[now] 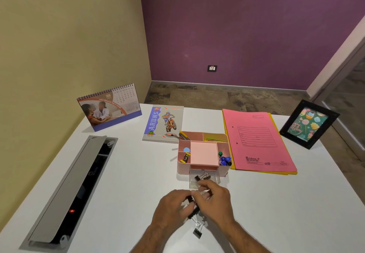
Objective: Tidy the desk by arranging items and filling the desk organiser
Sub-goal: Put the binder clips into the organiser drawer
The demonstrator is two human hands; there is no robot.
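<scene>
- The white desk (118,173) is seen with most items already set out along its far side; an open cable tray (67,189) is sunk into its left part.
- The pink file folder (256,140) is laid flat on a yellow one at the right, just beside the organiser, and appears placed.
- A desk calendar (110,108) is stood upright at the far left, and a framed card (309,124) is propped at the far right.
- A notebook (164,122) is laid flat behind the organiser, touching or nearly touching its back edge.
- The pink desk organiser (203,154) is largely filled: pens at the back left, coloured sticks at the back right, small bits at the left, blue pins at the right, a pink pad in the middle.
- Its clear drawer (205,179) is pulled out at the front, with some binder clips already inside.
- The left hand (171,207) and right hand (214,199) are brought together near the drawer; fingers of both are curled round the black binder clips (192,206) between them.
- One loose clip (197,233) is left on the desk below the hands.
- The task is judged nearly done: the remaining clips are to be dropped in and the drawer shut.
</scene>
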